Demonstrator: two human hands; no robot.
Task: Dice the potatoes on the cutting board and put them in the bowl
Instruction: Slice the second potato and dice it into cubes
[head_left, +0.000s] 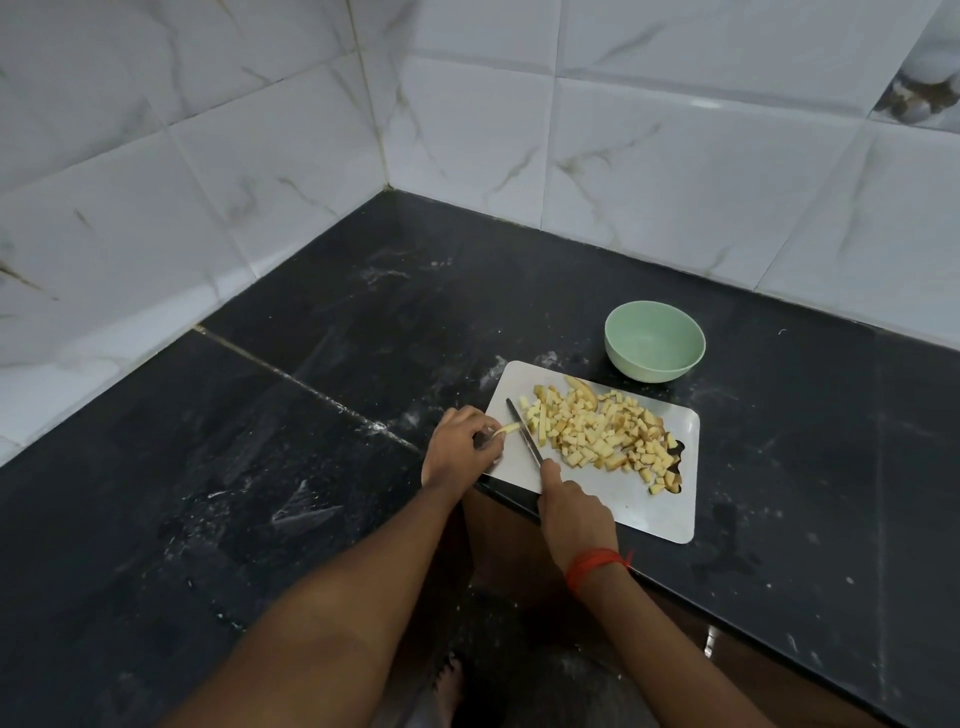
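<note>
White marble-patterned tiles (519, 130) cover the two walls that meet in a corner behind the work area. Below them runs a black stone countertop (311, 415), dusted with pale smears and specks.

A pale rectangular cutting board (623, 499) lies on the countertop at its near edge, one corner jutting slightly past that edge. Just beyond the board's far side, apart from it, stands a light green bowl (652, 338), upright, with nothing showing inside.

A heap of diced potatoes (597, 434) spreads across the middle and right of the board, yellow cubes with some brown skin-edged pieces among them. A few uncut sticks (537, 421) lie at the heap's left margin.

The left hand (465, 447) rests at the board's left edge, knuckles up. Its fingers (488, 434) are curled in tight and pinch the near end of a single thin potato strip (509, 428), which pokes out to the right from the fingertips towards the blade.

The right hand (571, 512) sits over the board's near side, wrapped closed round the handle of a knife (524, 434); the handle itself is hidden in the grip. The dark narrow blade slants away and to the left, lying between the strip and the heap, touching or just beside the strip's free end.

A red thread (595, 564) circles the right wrist.
</note>
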